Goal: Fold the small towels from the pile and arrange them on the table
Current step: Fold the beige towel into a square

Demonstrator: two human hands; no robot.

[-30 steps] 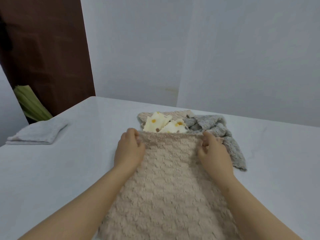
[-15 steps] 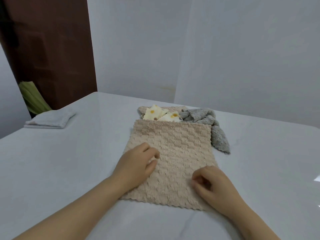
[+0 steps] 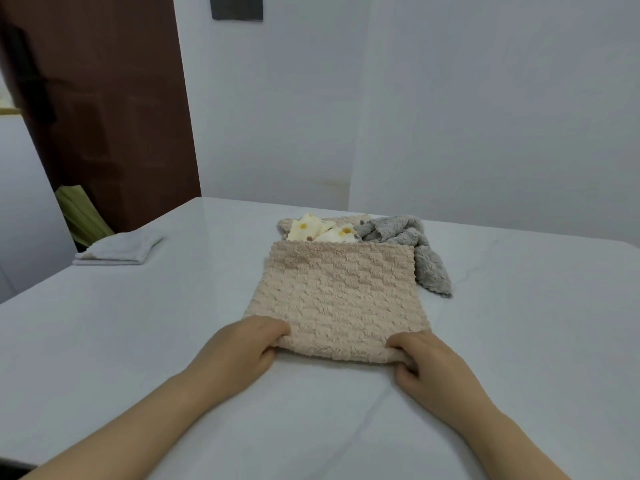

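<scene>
A beige textured towel (image 3: 337, 296) lies flat in the middle of the white table (image 3: 138, 341). My left hand (image 3: 242, 348) grips its near left corner. My right hand (image 3: 426, 365) grips its near right corner, and the near edge is curled up between them. Behind the towel is the pile: a cream towel with yellow dots (image 3: 322, 232), a grey towel (image 3: 415, 251) and another beige one (image 3: 349, 220) partly hidden underneath.
A folded pale towel (image 3: 119, 249) sits at the table's far left edge. Beyond it stand a dark brown door (image 3: 104, 98) and something green (image 3: 81, 216). White walls close off the back. Bare tabletop lies left, right and in front.
My hands slid from the towel's far edge back over it to its near corners and took hold of them. The towel now lies flat with its near edge lifted.
</scene>
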